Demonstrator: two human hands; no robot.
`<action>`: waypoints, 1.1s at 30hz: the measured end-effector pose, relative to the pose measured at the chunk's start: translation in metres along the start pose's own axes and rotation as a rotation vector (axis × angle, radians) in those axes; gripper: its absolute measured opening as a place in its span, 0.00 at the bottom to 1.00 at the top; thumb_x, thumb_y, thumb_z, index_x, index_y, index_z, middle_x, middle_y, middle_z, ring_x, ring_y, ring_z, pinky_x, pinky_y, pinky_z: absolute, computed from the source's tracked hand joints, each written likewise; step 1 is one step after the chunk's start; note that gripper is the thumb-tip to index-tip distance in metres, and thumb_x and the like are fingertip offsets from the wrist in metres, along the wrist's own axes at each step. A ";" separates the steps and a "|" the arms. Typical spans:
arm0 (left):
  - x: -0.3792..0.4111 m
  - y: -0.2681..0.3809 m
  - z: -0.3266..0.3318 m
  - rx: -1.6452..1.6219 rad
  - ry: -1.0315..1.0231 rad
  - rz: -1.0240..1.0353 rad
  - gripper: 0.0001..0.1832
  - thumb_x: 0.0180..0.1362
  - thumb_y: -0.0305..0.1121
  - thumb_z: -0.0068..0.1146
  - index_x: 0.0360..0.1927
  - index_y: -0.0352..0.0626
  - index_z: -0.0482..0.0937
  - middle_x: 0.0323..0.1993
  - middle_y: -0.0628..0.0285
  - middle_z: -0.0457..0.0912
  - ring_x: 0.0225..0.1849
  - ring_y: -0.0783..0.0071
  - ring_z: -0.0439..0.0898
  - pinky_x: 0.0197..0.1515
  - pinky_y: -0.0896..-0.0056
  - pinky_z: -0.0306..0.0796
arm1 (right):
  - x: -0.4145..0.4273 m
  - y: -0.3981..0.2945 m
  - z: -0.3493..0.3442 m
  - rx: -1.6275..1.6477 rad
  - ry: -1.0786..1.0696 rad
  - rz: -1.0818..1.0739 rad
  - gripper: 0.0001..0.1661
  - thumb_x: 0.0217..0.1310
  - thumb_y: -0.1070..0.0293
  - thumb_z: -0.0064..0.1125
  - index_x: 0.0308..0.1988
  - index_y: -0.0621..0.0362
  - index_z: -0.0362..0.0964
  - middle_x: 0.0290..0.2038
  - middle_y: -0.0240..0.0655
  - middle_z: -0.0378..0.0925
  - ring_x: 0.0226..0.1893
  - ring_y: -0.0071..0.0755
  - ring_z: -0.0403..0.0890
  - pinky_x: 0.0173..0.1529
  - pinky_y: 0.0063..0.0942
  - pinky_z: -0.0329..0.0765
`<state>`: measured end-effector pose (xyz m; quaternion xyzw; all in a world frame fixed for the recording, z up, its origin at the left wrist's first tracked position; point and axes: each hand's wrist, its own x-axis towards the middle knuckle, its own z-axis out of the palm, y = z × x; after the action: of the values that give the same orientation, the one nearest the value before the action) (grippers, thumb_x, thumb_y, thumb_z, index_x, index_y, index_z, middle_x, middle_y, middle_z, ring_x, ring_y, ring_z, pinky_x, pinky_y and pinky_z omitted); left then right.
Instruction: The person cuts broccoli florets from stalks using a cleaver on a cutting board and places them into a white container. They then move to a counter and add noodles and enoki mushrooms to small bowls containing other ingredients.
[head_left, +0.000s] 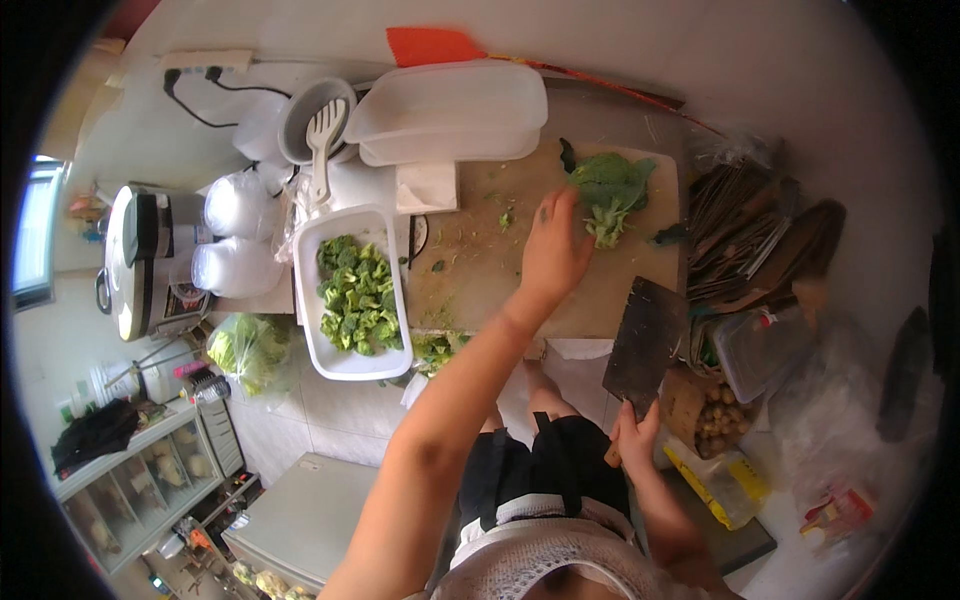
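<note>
My left hand (555, 244) reaches over the brown cutting board (487, 277). Its fingertips are at the near-left side of a broccoli head (611, 184) with leaves around it; whether they grip it I cannot tell. Paler cut stems (607, 225) show on the broccoli's near side. In my right hand (637, 431) is the handle of a cleaver (645, 341), its broad dark blade over the board's near right edge. Left of the board, a white plastic tub (306, 300) holds many broccoli florets (360, 300). Green scraps lie scattered across the board.
Clear plastic bins (450, 109) and a grey pot (296, 124) with a white slotted spatula (324, 146) stand behind. Right of the board are folded bags (742, 232), a lidded plastic box (757, 352) and a paper bag of small round items (720, 420). A rice cooker (139, 262) is far left.
</note>
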<state>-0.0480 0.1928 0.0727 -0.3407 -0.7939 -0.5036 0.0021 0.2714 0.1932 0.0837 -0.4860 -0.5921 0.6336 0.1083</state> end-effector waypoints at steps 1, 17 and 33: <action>0.021 0.002 0.011 0.038 -0.052 -0.069 0.30 0.49 0.28 0.66 0.56 0.43 0.66 0.53 0.47 0.72 0.53 0.40 0.73 0.50 0.49 0.72 | 0.000 -0.002 -0.003 0.027 0.023 0.001 0.09 0.68 0.76 0.50 0.47 0.63 0.64 0.21 0.31 0.71 0.13 0.22 0.70 0.19 0.23 0.66; -0.093 -0.005 -0.041 -0.950 0.600 -1.302 0.17 0.55 0.26 0.64 0.39 0.41 0.64 0.33 0.60 0.68 0.35 0.65 0.76 0.44 0.55 0.82 | 0.018 -0.019 0.028 -0.391 -0.161 -0.303 0.15 0.62 0.69 0.58 0.47 0.65 0.71 0.30 0.50 0.80 0.30 0.57 0.83 0.33 0.41 0.78; -0.075 -0.014 -0.061 -0.966 0.538 -1.319 0.18 0.55 0.34 0.70 0.34 0.43 0.67 0.27 0.64 0.73 0.23 0.74 0.76 0.27 0.73 0.79 | 0.066 -0.075 0.049 -1.034 -0.343 -0.670 0.17 0.61 0.67 0.54 0.50 0.56 0.70 0.30 0.45 0.80 0.28 0.55 0.81 0.32 0.47 0.78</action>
<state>-0.0187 0.1000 0.0653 0.3575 -0.5008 -0.7482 -0.2483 0.1682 0.2293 0.1069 -0.1554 -0.9501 0.2667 -0.0442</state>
